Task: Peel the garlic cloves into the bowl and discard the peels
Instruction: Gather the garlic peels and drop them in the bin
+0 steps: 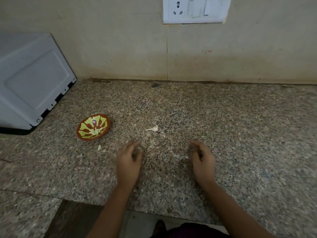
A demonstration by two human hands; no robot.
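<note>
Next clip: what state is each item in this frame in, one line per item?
Bowl: upright on the counter, peeled cloves inside.
Garlic clove: lying on the counter, apart from both hands, looks unpeeled.
Peel scrap: loose on the counter near the bowl.
Left hand: loosely curled, holding nothing.
Right hand: loosely curled, nothing seen in it.
Wall socket: nothing plugged in.

The bowl [93, 127] is red-brown with a yellow-green petal pattern (pale cloves [96, 131] inside). The surface [223, 126] is speckled brown-grey granite. The garlic piece [153, 129] is white. The appliance [30, 79] is light grey. The wall [120, 40] is beige; the socket plate [196, 9] is white.
</note>
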